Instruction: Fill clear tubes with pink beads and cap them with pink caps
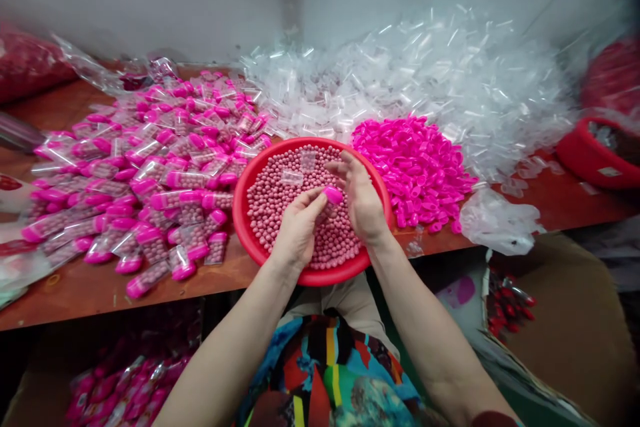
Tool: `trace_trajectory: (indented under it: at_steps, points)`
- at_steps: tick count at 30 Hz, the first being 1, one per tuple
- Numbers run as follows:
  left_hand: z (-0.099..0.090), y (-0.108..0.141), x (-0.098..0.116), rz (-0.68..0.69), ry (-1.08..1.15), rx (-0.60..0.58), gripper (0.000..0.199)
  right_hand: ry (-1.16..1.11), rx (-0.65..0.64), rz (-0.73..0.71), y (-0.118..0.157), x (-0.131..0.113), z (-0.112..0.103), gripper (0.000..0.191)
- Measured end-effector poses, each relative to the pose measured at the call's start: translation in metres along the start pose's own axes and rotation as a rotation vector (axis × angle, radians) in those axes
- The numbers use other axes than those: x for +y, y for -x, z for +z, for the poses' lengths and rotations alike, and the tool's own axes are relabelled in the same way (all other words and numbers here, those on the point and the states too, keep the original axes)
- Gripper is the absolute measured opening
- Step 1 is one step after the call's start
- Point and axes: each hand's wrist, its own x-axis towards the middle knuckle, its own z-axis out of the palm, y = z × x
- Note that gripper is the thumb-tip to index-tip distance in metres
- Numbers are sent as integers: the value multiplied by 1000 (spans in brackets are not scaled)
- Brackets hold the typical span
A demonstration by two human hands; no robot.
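Note:
Over a red basin (240, 223) of small pink beads (270, 203), my left hand (299, 223) pinches a container with a bright pink cap (333, 195); its lower part is mostly hidden by the fingers. My right hand (361, 199) is just right of the cap, fingers apart and slightly curled, and nothing shows in its grip. Two small clear plastic pieces, one a clear tube (292, 177), lie on the beads beyond my hands.
Filled pink-capped containers (165, 177) are heaped left on the brown table (95, 293). Loose pink caps (413, 170) and clear empty containers (440, 80) are piled right and behind. A clear bag (500, 220) and another red basin (597, 157) stand farther right.

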Motion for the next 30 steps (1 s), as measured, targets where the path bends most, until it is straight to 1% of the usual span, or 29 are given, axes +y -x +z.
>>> trace_trajectory:
  at_steps: [1, 2, 4, 5, 7, 10, 14, 16, 18, 20, 22, 23, 24, 26, 27, 28, 29, 30]
  points:
    - [-1, -3, 0, 10, 29, 40, 29, 118, -22, -16, 5, 3, 0, 68]
    - [-3, -6, 0, 24, 39, 79, 27, 261, -67, -40, 11, 6, 0, 70]
    - [-7, -9, 0, 58, 15, 130, 26, 559, -149, -114, 20, 10, 0, 79]
    - [-9, -10, 1, 76, -4, 136, 27, 684, -164, -156, 23, 11, 0, 81]
    - [-11, -10, 0, 97, -45, 104, 31, 849, -162, -215, 24, 12, 0, 79]
    - [-11, -7, -2, 66, -85, 31, 33, 959, -174, -286, 20, 13, -5, 72]
    - [-8, -3, -8, 8, -123, -50, 30, 1008, -169, -399, 22, 19, -12, 64]
    - [-7, -1, -9, 18, -153, -52, 29, 999, -167, -407, 23, 21, -10, 62]
    - [-9, 1, -4, 52, -177, -16, 30, 943, -210, -375, 19, 18, -4, 60]
    - [-16, 0, 12, 106, -213, 31, 31, 822, -317, -341, 6, 14, 3, 66]
    - [-30, -7, 41, 197, -288, 105, 30, 708, -405, -322, -15, 11, 12, 76]
    - [-40, -12, 59, 258, -342, 159, 28, 689, -422, -311, -27, 10, 17, 74]
    - [-50, -18, 78, 328, -400, 224, 27, 706, -426, -295, -38, 10, 22, 67]
    - [-71, -29, 115, 456, -469, 381, 28, 834, -433, -240, -56, 14, 33, 43]
    - [-80, -34, 129, 547, -493, 454, 31, 925, -454, -211, -62, 16, 39, 35]
    - [-86, -37, 139, 610, -516, 492, 36, 1016, -485, -188, -65, 17, 44, 33]
    - [-90, -38, 143, 655, -523, 507, 39, 1094, -518, -172, -66, 19, 48, 33]
    - [-90, -38, 142, 667, -524, 492, 40, 1149, -544, -163, -65, 19, 50, 35]
